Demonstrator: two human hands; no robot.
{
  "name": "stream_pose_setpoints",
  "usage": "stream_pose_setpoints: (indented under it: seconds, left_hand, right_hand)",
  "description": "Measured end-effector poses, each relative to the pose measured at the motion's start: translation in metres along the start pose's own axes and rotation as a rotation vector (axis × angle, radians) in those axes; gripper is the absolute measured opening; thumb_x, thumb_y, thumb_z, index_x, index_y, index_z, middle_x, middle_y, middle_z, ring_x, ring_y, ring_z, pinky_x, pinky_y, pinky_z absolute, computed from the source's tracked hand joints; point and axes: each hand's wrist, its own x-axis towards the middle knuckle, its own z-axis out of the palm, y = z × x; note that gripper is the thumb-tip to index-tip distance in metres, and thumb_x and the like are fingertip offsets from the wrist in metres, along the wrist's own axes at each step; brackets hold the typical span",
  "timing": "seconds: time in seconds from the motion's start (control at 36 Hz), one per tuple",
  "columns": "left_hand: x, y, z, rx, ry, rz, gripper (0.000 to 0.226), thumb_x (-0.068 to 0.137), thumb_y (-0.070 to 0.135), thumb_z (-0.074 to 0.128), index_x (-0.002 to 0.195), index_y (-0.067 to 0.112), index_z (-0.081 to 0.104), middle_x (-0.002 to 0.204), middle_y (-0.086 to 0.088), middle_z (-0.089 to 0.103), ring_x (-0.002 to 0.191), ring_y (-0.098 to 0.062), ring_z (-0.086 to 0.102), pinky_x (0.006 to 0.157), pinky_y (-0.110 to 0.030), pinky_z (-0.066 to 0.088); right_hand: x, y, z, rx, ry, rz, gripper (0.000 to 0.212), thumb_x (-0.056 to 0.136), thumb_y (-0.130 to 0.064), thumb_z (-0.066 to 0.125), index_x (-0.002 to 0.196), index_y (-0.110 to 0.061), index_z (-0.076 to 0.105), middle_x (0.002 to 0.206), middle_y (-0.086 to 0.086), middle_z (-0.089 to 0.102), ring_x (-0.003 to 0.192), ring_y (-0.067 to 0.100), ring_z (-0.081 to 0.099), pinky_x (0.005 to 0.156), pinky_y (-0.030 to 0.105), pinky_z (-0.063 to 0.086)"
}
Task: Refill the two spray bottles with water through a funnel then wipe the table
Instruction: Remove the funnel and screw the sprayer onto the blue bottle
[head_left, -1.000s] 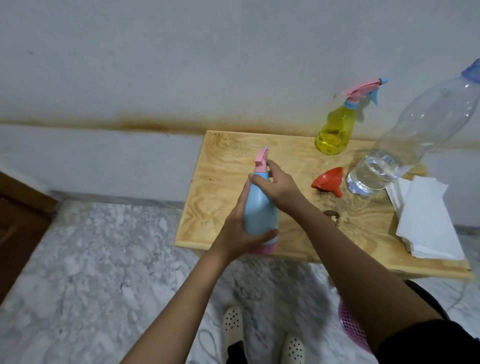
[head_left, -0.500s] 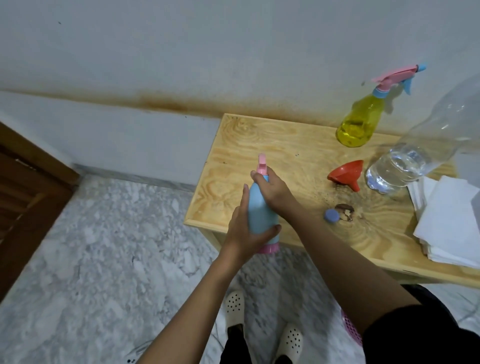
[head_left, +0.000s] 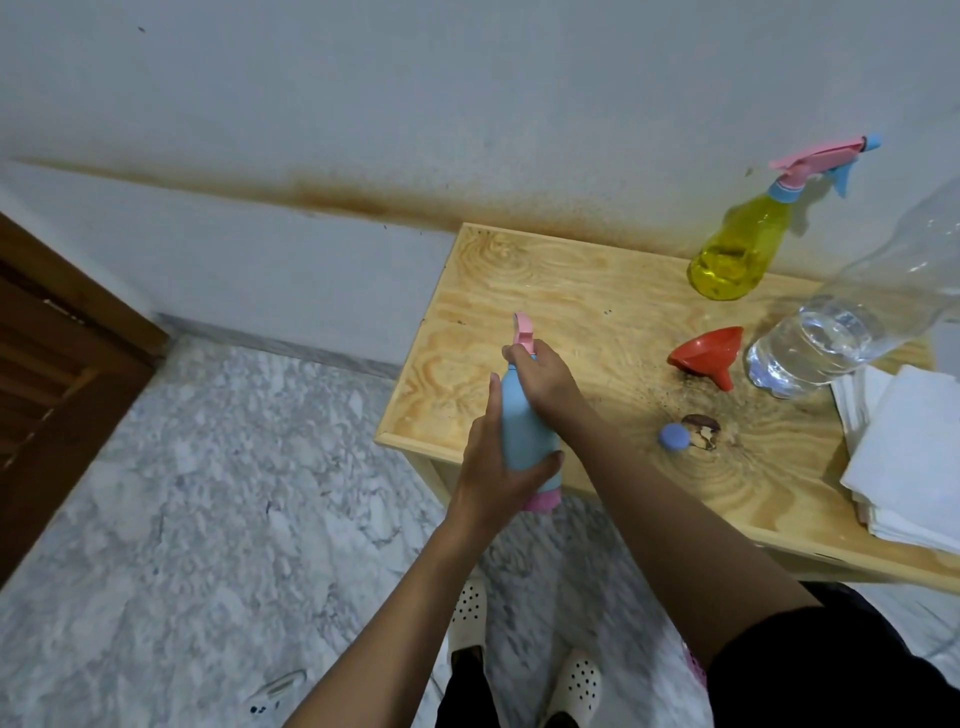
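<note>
Blue spray bottle (head_left: 524, 431) is mid frame, upright, at the near left edge of the tabletop (head_left: 571, 291). Its pink base sticks out just past that edge. Left hand (head_left: 498, 467) holds the bottle's body from the left, grip wrapped round it w/ thumb across the front. Right hand (head_left: 545, 379) is on top, grip curled round the neck, just under the pink spray head (head_left: 522, 332).

To the right on the tabletop: a small blue cap (head_left: 674, 437), then a red funnel (head_left: 709, 353) on its side, just beside the big clear water bottle (head_left: 821, 343), which has a bit of water at the btm. Yellow spray bottle (head_left: 737, 254) stands at the back, upper right. White paper stack (head_left: 914, 452) sits at the right edge. Marble floor (head_left: 208, 493) & white shoes (head_left: 467, 618) are below.
</note>
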Motion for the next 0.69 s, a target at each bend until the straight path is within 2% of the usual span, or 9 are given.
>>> stream_pose_setpoints:
  seconds: [0.19,0.39,0.44,0.56,0.61,0.69]
  left_hand:
    - [-0.004,-0.007,0.001,0.007,0.018,0.011,0.11,0.063,0.059,0.067,0.15,0.034,0.004,0.126,0.005,0.048,0.11,-0.008,0.052,0.086,-0.034,0.052]
    - [-0.006,-0.011,0.001,0.034,0.048,0.035,0.109,0.064,0.059,0.066,0.15,0.033,0.003,0.128,0.008,0.044,0.113,-0.01,0.049,0.088,-0.035,0.051]
    - [-0.006,-0.013,0.002,0.034,0.051,0.039,0.109,0.065,0.059,0.066,0.149,0.034,0.002,0.126,0.01,0.043,0.113,-0.01,0.049,0.088,-0.036,0.051]
    - [-0.006,-0.016,0.002,0.04,0.046,0.055,0.107,0.066,0.059,0.066,0.148,0.039,0.001,0.124,0.005,0.049,0.108,-0.009,0.053,0.084,-0.037,0.053]
    - [-0.004,-0.016,0.002,0.059,0.052,0.068,0.106,0.066,0.06,0.066,0.147,0.041,0.001,0.123,0.003,0.05,0.106,-0.009,0.052,0.083,-0.034,0.052]
    - [0.0,-0.015,0.002,0.081,0.059,0.092,0.103,0.066,0.06,0.064,0.145,0.045,-0.001,0.122,0.001,0.05,0.105,-0.008,0.049,0.081,-0.026,0.05]
  right_hand:
    - [0.001,0.005,0.003,-0.025,0.005,-0.047,0.026,0.093,-0.018,0.048,0.069,-0.015,0.039,0.076,-0.002,0.04,0.066,0.008,0.039,0.06,0.021,0.031]
    - [0.0,0.004,0.006,-0.054,-0.05,-0.048,0.017,0.093,-0.018,0.046,0.08,-0.008,0.043,0.07,-0.003,0.038,0.063,0.009,0.037,0.057,0.019,0.031]
    - [0.001,0.005,0.007,-0.057,-0.046,-0.051,0.02,0.093,-0.017,0.046,0.076,-0.008,0.042,0.069,-0.002,0.037,0.062,0.009,0.035,0.055,0.015,0.032]
    - [0.004,0.01,0.006,-0.049,-0.027,-0.041,0.035,0.092,-0.017,0.048,0.062,-0.017,0.031,0.068,-0.003,0.033,0.059,0.008,0.033,0.057,0.021,0.027]
    - [0.005,0.009,0.005,-0.037,-0.02,-0.025,0.029,0.092,-0.02,0.048,0.066,-0.017,0.036,0.07,-0.003,0.036,0.061,0.009,0.035,0.058,0.023,0.028]
    - [0.003,0.004,0.0,-0.057,-0.046,-0.014,0.017,0.094,-0.026,0.047,0.087,-0.01,0.048,0.077,-0.004,0.044,0.069,0.009,0.042,0.062,0.023,0.033]
